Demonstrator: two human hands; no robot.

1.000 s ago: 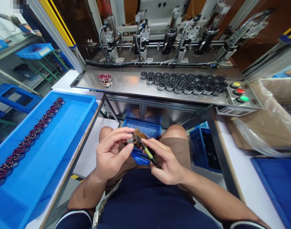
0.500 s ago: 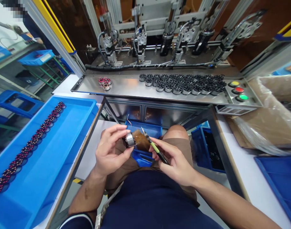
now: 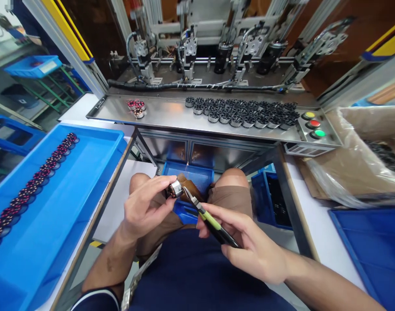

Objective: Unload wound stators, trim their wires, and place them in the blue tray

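Observation:
Between the thumb and fingers of my left hand (image 3: 148, 205) is a small motor stator (image 3: 176, 189), a silvery ring with copper windings on its left side. My right hand (image 3: 243, 237) grips a pair of pliers (image 3: 212, 221) with green and black handles. The jaws of the pliers are apart and point up and left, close to the stator's right side; whether they touch it I cannot tell. Behind the stator, a brown sheet-like piece (image 3: 190, 189) shows above my lap.
A metal ledge (image 3: 165, 110) ahead carries rows of black-and-silver stator cores (image 3: 239, 113), a few wound stators (image 3: 136, 109) and coloured buttons (image 3: 314, 124). The blue tray (image 3: 77, 185) at left holds a line of wound stators (image 3: 32, 185). A plastic-lined carton (image 3: 353, 160) stands right.
The pliers have moved closer to the stator and turned so that their jaws show apart. The stator has tilted, and the copper wire that stood up from it is no longer visible.

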